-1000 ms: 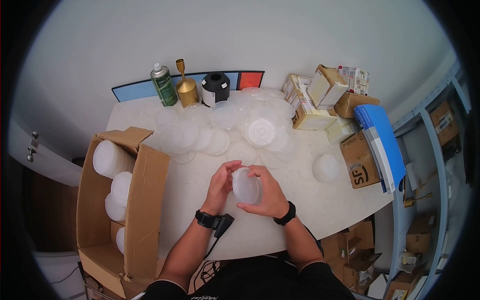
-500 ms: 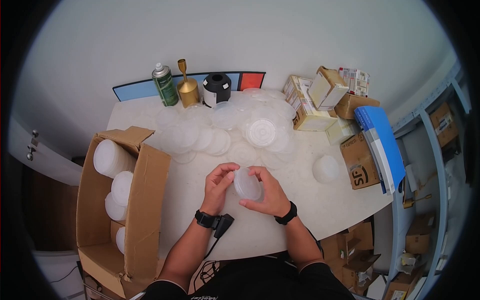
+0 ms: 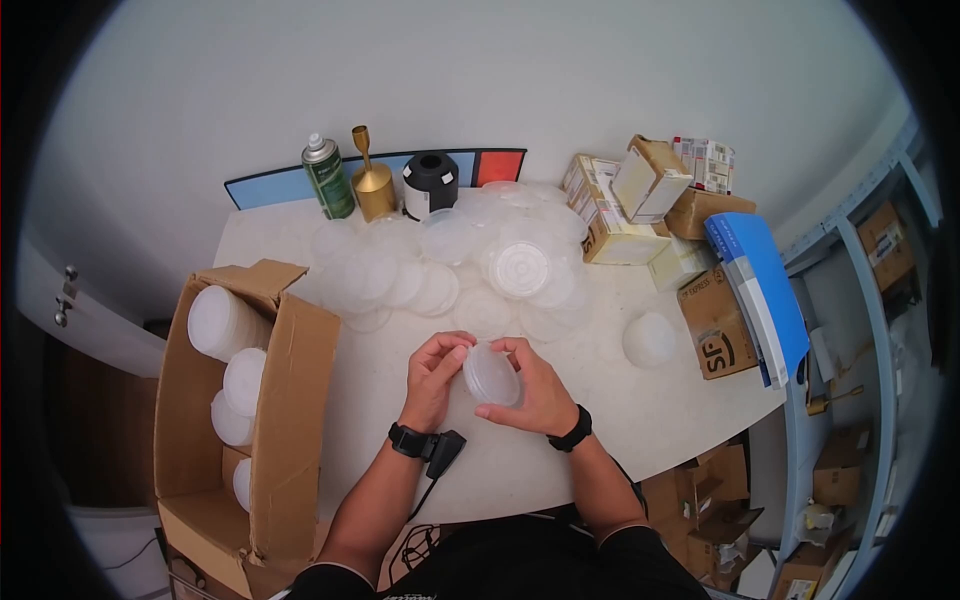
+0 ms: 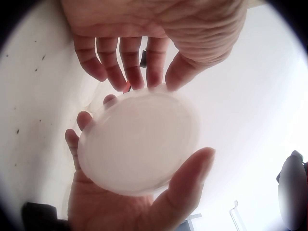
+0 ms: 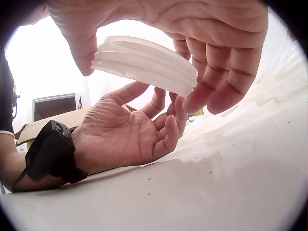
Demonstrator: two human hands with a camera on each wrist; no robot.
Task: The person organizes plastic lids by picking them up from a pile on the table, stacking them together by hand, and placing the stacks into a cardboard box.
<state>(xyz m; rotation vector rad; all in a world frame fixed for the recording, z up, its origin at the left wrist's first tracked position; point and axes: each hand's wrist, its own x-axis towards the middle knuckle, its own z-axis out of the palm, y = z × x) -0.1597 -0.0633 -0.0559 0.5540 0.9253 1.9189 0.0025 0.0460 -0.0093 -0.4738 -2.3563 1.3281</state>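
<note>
Over the middle of the table, my right hand (image 3: 539, 391) grips a short stack of round translucent plastic lids (image 3: 491, 376), thumb on the near side and fingers round the far side. The stack stands tilted, and its layered rims (image 5: 144, 60) show in the right wrist view. My left hand (image 3: 434, 382) pinches the stack's left edge between thumb and forefinger; its other fingers are loosely bent. In the left wrist view the flat face of the front lid (image 4: 139, 142) fills the middle, with the left fingertips right at its rim. Many loose lids (image 3: 430, 270) lie spread beyond the hands.
At left stands an open cardboard box (image 3: 290, 420) with stacked round lids (image 3: 222, 320) inside. Another small lid stack (image 3: 650, 340) sits at right, near cartons (image 3: 625, 220) and a blue folder (image 3: 755, 280). A spray can (image 3: 328, 178), gold candlestick (image 3: 373, 185) and black-and-white object (image 3: 430, 185) stand behind.
The left thumb has come in beside the forefinger at the stack's edge; a second ago that hand was more spread. The right hand keeps its grip, and the stack has barely shifted.
</note>
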